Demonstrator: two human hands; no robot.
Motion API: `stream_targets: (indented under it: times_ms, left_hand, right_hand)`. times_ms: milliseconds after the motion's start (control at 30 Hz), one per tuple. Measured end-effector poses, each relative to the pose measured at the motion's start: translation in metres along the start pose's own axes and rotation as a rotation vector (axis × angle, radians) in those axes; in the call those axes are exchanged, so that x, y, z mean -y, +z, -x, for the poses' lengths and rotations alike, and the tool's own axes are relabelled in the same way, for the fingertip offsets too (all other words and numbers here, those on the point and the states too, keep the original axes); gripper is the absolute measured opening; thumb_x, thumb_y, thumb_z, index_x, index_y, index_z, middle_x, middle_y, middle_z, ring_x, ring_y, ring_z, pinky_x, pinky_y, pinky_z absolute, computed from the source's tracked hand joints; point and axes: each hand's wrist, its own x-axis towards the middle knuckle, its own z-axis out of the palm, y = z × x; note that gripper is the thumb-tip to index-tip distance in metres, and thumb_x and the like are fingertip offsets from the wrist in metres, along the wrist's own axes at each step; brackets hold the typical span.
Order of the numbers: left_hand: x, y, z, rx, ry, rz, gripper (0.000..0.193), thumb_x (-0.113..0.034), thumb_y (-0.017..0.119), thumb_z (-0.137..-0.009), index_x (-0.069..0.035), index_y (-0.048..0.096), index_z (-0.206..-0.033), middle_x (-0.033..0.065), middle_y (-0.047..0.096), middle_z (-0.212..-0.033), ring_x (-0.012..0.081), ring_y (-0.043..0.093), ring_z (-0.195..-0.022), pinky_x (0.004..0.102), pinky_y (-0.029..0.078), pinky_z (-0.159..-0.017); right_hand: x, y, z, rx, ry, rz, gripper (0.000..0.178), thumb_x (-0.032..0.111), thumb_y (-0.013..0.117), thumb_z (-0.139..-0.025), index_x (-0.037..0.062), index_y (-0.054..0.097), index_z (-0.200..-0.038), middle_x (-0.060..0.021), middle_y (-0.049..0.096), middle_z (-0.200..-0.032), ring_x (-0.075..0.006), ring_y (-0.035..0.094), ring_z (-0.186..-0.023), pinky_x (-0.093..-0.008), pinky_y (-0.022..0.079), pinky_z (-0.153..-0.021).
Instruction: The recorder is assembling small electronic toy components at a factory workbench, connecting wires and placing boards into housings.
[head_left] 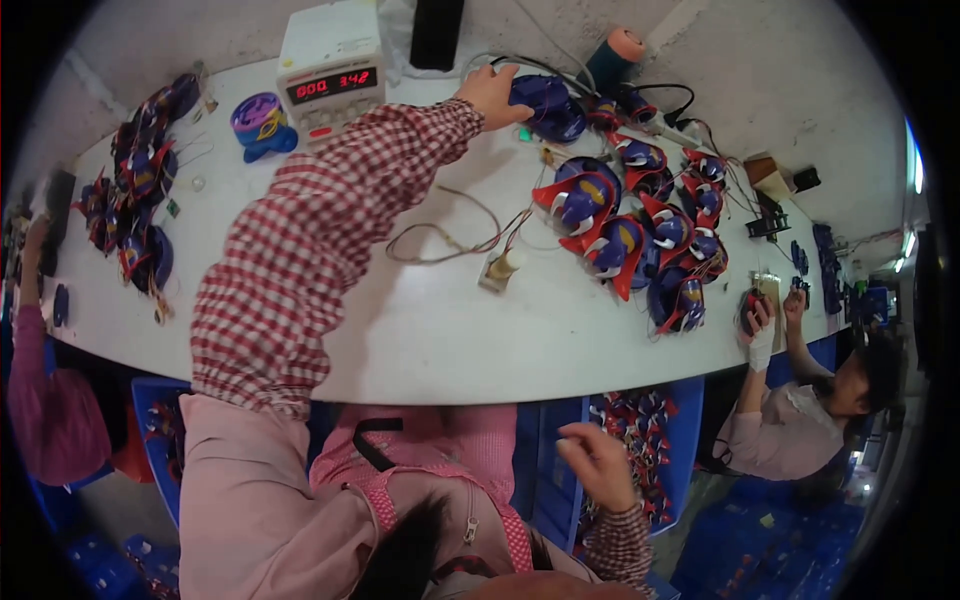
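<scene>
My left hand [490, 98] stretches across to the back of the white table, its fingers closed on the near-left end of a dark blue plastic toy part [552, 108]. My right hand [602, 468] hovers below the table's front edge, beside a blue bin; its fingers are loosely curled and nothing shows in them. Right of centre lies a heap of blue and red toy figures [620, 245] with loose wires. A small pale block with a round white piece [500, 268] sits on the table, joined to a thin cable [420, 232].
At the back stand a white power supply [332, 65], a blue tape holder [263, 125] and a teal cylinder [612, 58]. More toys [140, 185] lie left. A blue bin [685, 440] holds several toys. Co-workers sit at left [65, 420] and right [790, 420].
</scene>
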Motion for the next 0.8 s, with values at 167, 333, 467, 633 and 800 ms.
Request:
stream_targets:
  times_ms: [167, 333, 467, 633, 800]
  left_hand:
    - [0.003, 0.03, -0.042, 0.027, -0.107, -0.159, 0.106, -0.066, 0.067, -0.06, -0.006, 0.029, -0.139, 0.0266, 0.045, -0.127, 0.0416, 0.044, -0.116, 0.045, 0.036, -0.099]
    - [-0.015, 0.016, -0.047, 0.17, -0.186, -0.253, 0.119, -0.075, 0.065, -0.053, -0.007, 0.023, -0.141, 0.026, 0.044, -0.13, 0.0413, 0.039, -0.123, 0.0475, 0.032, -0.102]
    - [-0.016, 0.008, -0.056, 0.174, -0.212, -0.314, 0.117, -0.075, 0.064, -0.054, -0.006, 0.027, -0.14, 0.0257, 0.045, -0.129, 0.041, 0.037, -0.124, 0.0458, 0.033, -0.102]
    - [-0.011, 0.013, -0.054, 0.088, -0.253, -0.155, 0.11, -0.069, 0.067, -0.055, 0.0, 0.035, -0.134, 0.0258, 0.048, -0.125, 0.0377, 0.044, -0.12, 0.0452, 0.035, -0.1]
    - [0.013, 0.009, -0.048, -0.18, -0.273, 0.32, 0.106, -0.067, 0.067, -0.057, 0.006, 0.039, -0.129, 0.0278, 0.05, -0.12, 0.0381, 0.048, -0.115, 0.0423, 0.04, -0.095]
  right_hand:
    - [0.042, -0.061, -0.064, -0.077, -0.135, 0.064, 0.011, 0.004, 0.06, -0.082, -0.0026, 0.06, -0.091, -0.0065, 0.059, -0.07, -0.0099, 0.056, -0.063, -0.0225, 0.043, -0.056]
    - [0.07, -0.082, -0.168, -0.107, -0.482, 0.233, 0.011, 0.007, 0.059, -0.084, -0.0018, 0.06, -0.091, -0.0063, 0.06, -0.071, -0.0105, 0.055, -0.062, -0.0239, 0.043, -0.057]
    - [0.071, -0.089, -0.295, -0.225, -0.45, 0.314, 0.023, 0.021, 0.056, -0.088, -0.0001, 0.06, -0.094, -0.0085, 0.062, -0.075, -0.0156, 0.058, -0.066, -0.0275, 0.046, -0.06]
    - [0.043, -0.088, -0.405, -0.34, -0.147, 0.745, 0.04, 0.035, 0.058, -0.085, -0.002, 0.058, -0.1, -0.0209, 0.065, -0.091, -0.0348, 0.062, -0.09, -0.0411, 0.049, -0.078]
    - [0.046, -0.073, -0.422, -0.333, 0.114, 0.711, 0.057, 0.038, 0.064, -0.079, -0.0031, 0.048, -0.114, -0.0272, 0.06, -0.106, -0.0409, 0.057, -0.103, -0.0441, 0.045, -0.088]
